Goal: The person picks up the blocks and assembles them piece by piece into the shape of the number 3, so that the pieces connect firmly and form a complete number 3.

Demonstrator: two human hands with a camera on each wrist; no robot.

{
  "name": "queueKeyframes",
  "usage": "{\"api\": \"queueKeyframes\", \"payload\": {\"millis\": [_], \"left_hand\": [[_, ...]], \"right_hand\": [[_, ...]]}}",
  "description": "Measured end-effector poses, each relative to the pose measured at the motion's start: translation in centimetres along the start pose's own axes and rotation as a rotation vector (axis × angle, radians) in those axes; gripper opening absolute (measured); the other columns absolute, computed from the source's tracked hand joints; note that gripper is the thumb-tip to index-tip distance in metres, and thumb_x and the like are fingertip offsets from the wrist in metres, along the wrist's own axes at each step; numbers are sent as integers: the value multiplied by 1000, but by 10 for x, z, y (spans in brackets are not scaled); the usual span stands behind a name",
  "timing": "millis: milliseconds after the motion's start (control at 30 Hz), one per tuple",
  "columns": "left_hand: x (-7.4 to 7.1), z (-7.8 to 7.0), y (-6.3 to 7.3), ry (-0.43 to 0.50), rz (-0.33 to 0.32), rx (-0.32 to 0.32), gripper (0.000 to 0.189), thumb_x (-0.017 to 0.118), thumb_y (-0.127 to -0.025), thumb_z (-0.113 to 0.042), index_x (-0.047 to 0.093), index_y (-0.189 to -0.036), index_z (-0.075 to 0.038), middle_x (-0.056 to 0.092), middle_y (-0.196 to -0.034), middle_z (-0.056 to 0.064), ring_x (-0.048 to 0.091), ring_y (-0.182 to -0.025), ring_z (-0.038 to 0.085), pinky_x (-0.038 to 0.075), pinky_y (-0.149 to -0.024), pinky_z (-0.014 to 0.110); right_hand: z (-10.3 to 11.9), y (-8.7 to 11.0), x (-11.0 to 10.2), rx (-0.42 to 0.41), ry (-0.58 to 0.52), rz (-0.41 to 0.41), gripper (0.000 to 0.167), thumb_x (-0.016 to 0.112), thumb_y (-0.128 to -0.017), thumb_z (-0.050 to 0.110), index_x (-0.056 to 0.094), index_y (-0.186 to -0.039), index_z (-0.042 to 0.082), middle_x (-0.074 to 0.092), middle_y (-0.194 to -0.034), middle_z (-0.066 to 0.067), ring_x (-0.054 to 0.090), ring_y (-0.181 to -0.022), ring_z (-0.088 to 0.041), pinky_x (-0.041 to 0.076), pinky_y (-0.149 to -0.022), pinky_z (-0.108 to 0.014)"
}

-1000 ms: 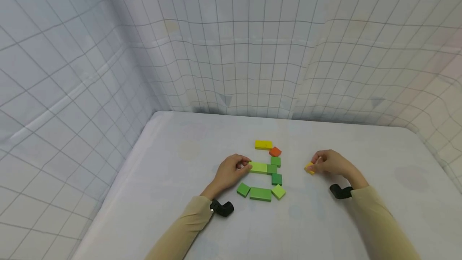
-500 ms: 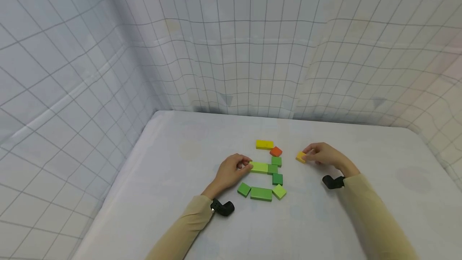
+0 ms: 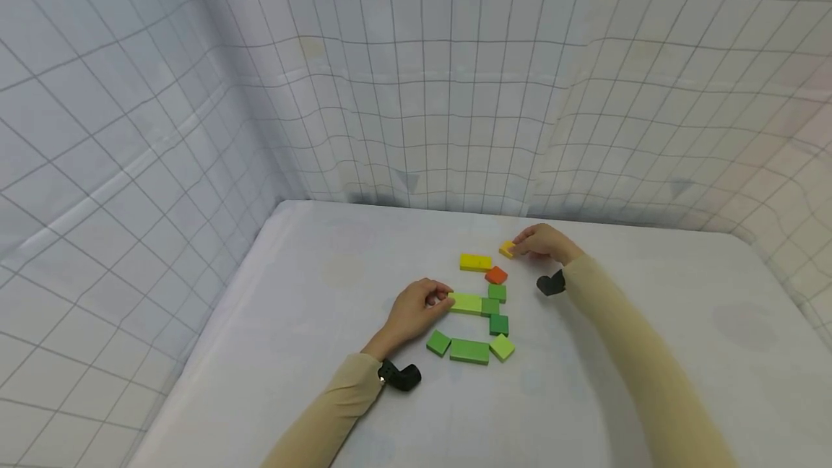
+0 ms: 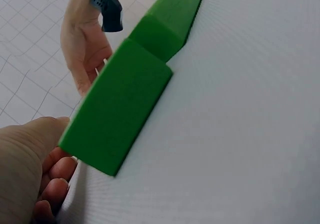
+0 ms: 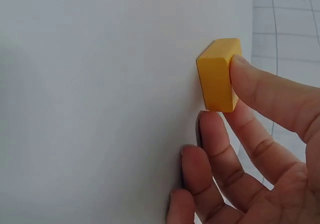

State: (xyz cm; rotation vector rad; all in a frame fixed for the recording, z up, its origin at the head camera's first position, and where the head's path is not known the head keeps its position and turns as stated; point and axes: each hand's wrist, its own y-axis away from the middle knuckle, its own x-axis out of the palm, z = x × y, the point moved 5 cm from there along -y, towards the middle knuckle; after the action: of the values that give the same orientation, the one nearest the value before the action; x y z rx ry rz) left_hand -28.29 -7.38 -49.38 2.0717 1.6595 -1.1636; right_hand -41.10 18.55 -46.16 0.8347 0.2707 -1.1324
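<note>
My right hand (image 3: pixel 544 243) pinches a small orange-yellow block (image 5: pixel 216 81) between thumb and fingers, close over the table beyond the row of blocks. Just left of it lie a long yellow block (image 3: pixel 476 263) and a tilted orange-red block (image 3: pixel 497 275). My left hand (image 3: pixel 416 309) holds the left end of a light green oblong block (image 3: pixel 466 302) between thumb and index finger, the other fingers curled. That block meets a small green block (image 3: pixel 490 307) at its right end. In the left wrist view, a nearer green block (image 4: pixel 117 106) hides part of the left hand's grip.
Small green blocks (image 3: pixel 498 324) stand above and below the junction. Along the near side lie a green square block (image 3: pixel 438 343), a green oblong block (image 3: pixel 469 352) and a light green square block (image 3: pixel 502 347). A grid-patterned curtain (image 3: pixel 416 128) closes off the white table's (image 3: pixel 312 273) far edge.
The right hand has carried the orange-yellow block left and away toward the far side, near the yellow and orange-red blocks. The left hand has stayed at the light green block.
</note>
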Motion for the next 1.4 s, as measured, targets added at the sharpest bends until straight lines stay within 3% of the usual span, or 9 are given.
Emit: {"api": "queueKeyframes", "payload": {"millis": [267, 500, 767, 933, 1133, 1300, 1400], "left_hand": [[1, -1, 1, 14, 6, 1, 23, 65, -91, -30, 70, -105, -13, 57, -85, -10, 48, -72, 6, 40, -65, 24], [3, -1, 0, 12, 14, -7, 22, 66, -91, -30, 70, -105, -13, 57, -85, -10, 49, -73, 6, 41, -66, 24], [0, -3, 1, 22, -2, 5, 22, 66, -91, -30, 70, -104, -13, 58, -84, -10, 49, -72, 6, 41, -65, 24], [1, -2, 0, 19, 10, 0, 22, 65, -91, -30, 70, -105, -14, 58, -85, -10, 49, -73, 5, 41, -65, 24], [1, -1, -1, 17, 2, 5, 22, 66, -91, -30, 70, -105, -14, 58, -85, -10, 49, -72, 5, 41, -65, 24], [0, 1, -2, 18, -6, 17, 23, 65, -91, -30, 70, -105, -13, 58, -85, -10, 49, -72, 5, 41, -65, 24], [0, 1, -2, 17, -1, 10, 23, 65, -91, -31, 70, -105, -13, 58, -85, -10, 49, -72, 5, 40, -65, 24]], "right_hand": [[41, -20, 22, 34, 20, -2, 23, 73, -84, 17, 64, -100, 4, 59, -83, -3, 49, -69, -16, 39, -63, -24], [71, -26, 39, 28, 176, -16, 20, 71, -85, 19, 64, -98, 5, 55, -75, -3, 45, -64, -14, 35, -58, -25], [91, -30, 60, -75, 190, 9, 17, 75, -82, 15, 65, -92, 5, 57, -75, -2, 45, -63, -12, 36, -56, -23], [92, -32, 67, -85, 166, 53, 17, 76, -82, 16, 67, -93, 6, 62, -80, -2, 47, -65, -12, 37, -56, -22], [88, -28, 72, -65, 23, 151, 20, 75, -83, 13, 68, -100, 5, 65, -95, -6, 52, -79, -15, 42, -71, -23], [85, -26, 73, -88, 64, 198, 24, 74, -84, 20, 69, -106, 10, 63, -109, -4, 49, -99, -19, 35, -91, -33], [83, -26, 74, -70, 56, 227, 25, 75, -83, 22, 70, -106, 13, 61, -113, -4, 46, -107, -22, 30, -97, -39]]}}
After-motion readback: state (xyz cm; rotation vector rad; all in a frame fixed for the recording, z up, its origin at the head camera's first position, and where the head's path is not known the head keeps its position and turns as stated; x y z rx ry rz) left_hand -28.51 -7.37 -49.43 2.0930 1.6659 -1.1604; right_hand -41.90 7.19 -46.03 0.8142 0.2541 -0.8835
